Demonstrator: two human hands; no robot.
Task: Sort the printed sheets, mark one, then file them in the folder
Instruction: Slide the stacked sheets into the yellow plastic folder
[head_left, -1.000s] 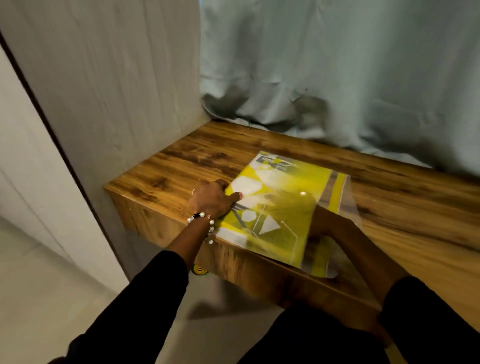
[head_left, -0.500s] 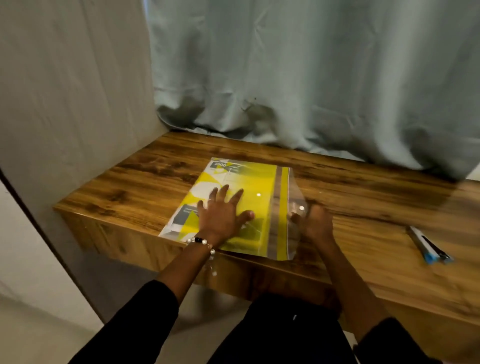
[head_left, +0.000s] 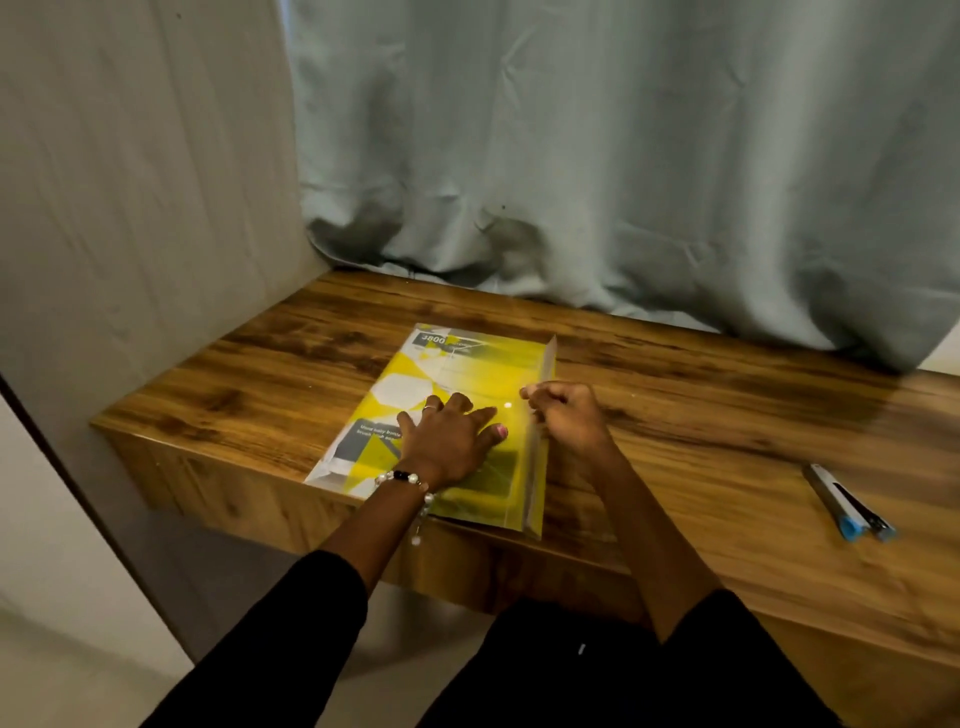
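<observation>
Lengthwise, folder (head_left: 467, 379) points toward curtain (head_left: 597, 156).

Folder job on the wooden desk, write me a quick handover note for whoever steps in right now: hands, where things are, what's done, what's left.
Left hand: flat, fingers spread, pressing down on the yellow folder.
Right hand: fingers curled at the folder's right edge, on the clear flap; the exact grip is hard to tell.
The folder lies on the desk, its near edge at the desk's front. Printed sheets show through the cover, so they look filed.
Two markers lie to the right, untouched by either hand.
Left: probably finish closing the flap. Whether a sheet was marked cannot be seen.
</observation>
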